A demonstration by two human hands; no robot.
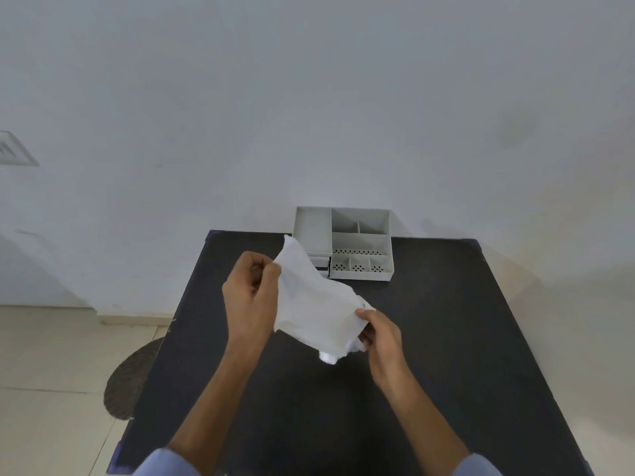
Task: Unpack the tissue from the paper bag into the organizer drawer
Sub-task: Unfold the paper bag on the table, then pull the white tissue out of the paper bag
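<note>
Table point(446, 338): organizer point(357, 249) perhaps behind tissue point(316, 304).

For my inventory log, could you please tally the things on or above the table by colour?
White: 1, the crumpled white tissue sheet, held above the table in the grip of the left hand and right hand.
Light grey: 1, the compartmented plastic desk organizer at the far edge of the dark rectangular table.
Total: 2

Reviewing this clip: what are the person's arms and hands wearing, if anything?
Both hands, left hand and right hand, are bare: no gloves, rings or watch visible. The forearms are uncovered; light blue sleeves show only at the bottom edge of the view, pushed or rolled up near the elbows.
</note>
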